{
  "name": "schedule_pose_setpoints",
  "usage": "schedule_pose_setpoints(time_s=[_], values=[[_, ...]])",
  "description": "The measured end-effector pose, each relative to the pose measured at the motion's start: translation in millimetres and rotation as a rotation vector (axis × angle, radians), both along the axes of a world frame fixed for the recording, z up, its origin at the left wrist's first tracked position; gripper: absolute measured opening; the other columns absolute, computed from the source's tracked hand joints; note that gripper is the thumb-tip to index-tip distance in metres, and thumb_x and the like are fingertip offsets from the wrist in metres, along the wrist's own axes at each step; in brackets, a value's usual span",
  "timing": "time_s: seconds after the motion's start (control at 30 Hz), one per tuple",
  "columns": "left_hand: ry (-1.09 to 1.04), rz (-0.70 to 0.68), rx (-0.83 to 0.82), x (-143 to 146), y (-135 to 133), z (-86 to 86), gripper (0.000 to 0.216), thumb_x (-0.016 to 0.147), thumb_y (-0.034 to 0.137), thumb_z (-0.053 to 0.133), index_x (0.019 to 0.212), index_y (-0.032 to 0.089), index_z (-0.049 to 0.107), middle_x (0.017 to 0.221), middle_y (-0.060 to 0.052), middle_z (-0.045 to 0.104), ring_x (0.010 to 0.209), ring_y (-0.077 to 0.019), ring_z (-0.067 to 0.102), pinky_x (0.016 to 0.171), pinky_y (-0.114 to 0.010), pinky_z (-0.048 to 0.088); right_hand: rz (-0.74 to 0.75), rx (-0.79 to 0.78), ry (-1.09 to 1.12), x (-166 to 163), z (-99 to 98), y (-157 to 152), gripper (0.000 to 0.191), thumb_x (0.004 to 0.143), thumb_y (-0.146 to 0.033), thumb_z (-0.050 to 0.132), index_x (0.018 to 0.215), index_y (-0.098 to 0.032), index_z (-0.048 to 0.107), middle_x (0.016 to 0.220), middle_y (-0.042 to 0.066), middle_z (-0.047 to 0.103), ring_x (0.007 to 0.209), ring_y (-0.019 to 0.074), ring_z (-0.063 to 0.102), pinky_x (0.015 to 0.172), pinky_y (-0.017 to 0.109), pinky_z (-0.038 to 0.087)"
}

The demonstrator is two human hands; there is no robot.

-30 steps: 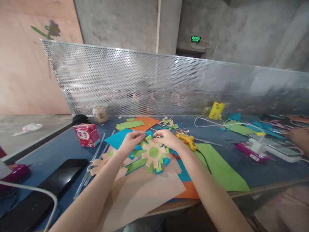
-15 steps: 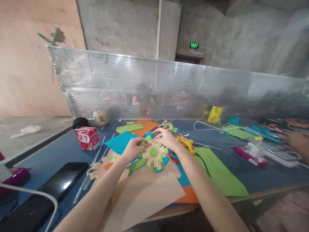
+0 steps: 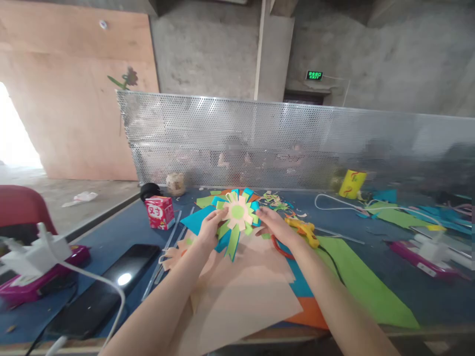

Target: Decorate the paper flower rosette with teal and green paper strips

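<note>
A layered paper flower (image 3: 238, 212) with pale peach petals, a green round centre, and blue and green loops and strips faces me above the table. My left hand (image 3: 213, 225) pinches its left edge, thumb in front. At its right edge my right hand (image 3: 272, 223) has its fingers curled around a blue petal loop. Green and blue tails hang from the lower side. Below lies a large peach sheet (image 3: 245, 296). Partly behind my left forearm is a second peach paper flower (image 3: 171, 258). A yellow glue gun (image 3: 303, 228) rests right of my right hand.
Green sheets (image 3: 365, 277), clear glue sticks (image 3: 174, 228) and paper scraps (image 3: 273, 200) lie about. A red box (image 3: 159, 212), a black phone (image 3: 106, 291) and a purple power strip (image 3: 79, 256) are at left. A yellow roll (image 3: 352, 184) stands near the perforated metal screen (image 3: 208, 133).
Both hands have lifted the paper flower and turned it, so its tails now hang downward. My right hand has gone from its top to its right edge. The view has swung left.
</note>
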State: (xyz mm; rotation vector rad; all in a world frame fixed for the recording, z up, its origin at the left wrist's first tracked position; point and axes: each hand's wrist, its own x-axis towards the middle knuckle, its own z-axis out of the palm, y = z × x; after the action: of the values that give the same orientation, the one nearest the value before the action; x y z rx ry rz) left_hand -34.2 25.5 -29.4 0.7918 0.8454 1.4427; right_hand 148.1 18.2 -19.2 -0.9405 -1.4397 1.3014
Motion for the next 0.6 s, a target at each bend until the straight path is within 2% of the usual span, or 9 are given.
schedule_pose_setpoints(time_s=[0.1, 0.2, 0.37, 0.6], values=[[-0.032, 0.028, -0.023, -3.0, 0.2, -2.3, 0.030, 0.048, 0.031, 0.075, 0.065, 0.017, 0.055, 0.058, 0.001, 0.062, 0.053, -0.0158, 0.061, 0.051, -0.027, 0.049, -0.014, 0.033, 0.018, -14.3, -7.3, -3.6, 0.038, 0.062, -0.036, 0.067, 0.093, -0.020, 0.050, 0.080, 0.002, 0.062, 0.062, 0.0153, 0.061, 0.046, 0.024, 0.050], [-0.039, 0.045, -0.022, -3.6, -1.1, -2.5, 0.031, 0.049, 0.032, 0.074, 0.069, 0.016, 0.056, 0.061, -0.001, 0.063, 0.056, -0.0169, 0.061, 0.052, -0.028, 0.050, -0.031, -0.012, 0.059, -19.0, -10.4, -6.3, 0.037, 0.064, -0.035, 0.065, 0.094, -0.020, 0.051, 0.078, 0.002, 0.063, 0.059, 0.0158, 0.062, 0.045, 0.024, 0.050], [-0.036, 0.071, 0.024, 1.9, -5.7, -3.2, 0.028, 0.050, 0.031, 0.074, 0.062, 0.017, 0.053, 0.057, 0.002, 0.061, 0.052, -0.0133, 0.059, 0.048, -0.023, 0.047, 0.038, -0.064, 0.144, -22.5, -14.0, -12.3, 0.035, 0.061, -0.032, 0.067, 0.091, -0.020, 0.054, 0.083, 0.002, 0.064, 0.064, 0.0175, 0.063, 0.055, 0.030, 0.054], [0.015, 0.006, 0.044, 7.2, -4.7, -9.0, 0.027, 0.050, 0.034, 0.073, 0.064, 0.015, 0.058, 0.061, -0.001, 0.062, 0.053, -0.0145, 0.059, 0.047, -0.024, 0.045, -0.079, -0.043, 0.186, -29.5, -14.6, -16.7, 0.034, 0.056, -0.031, 0.068, 0.087, -0.019, 0.059, 0.085, 0.004, 0.066, 0.072, 0.0207, 0.062, 0.061, 0.033, 0.054]])
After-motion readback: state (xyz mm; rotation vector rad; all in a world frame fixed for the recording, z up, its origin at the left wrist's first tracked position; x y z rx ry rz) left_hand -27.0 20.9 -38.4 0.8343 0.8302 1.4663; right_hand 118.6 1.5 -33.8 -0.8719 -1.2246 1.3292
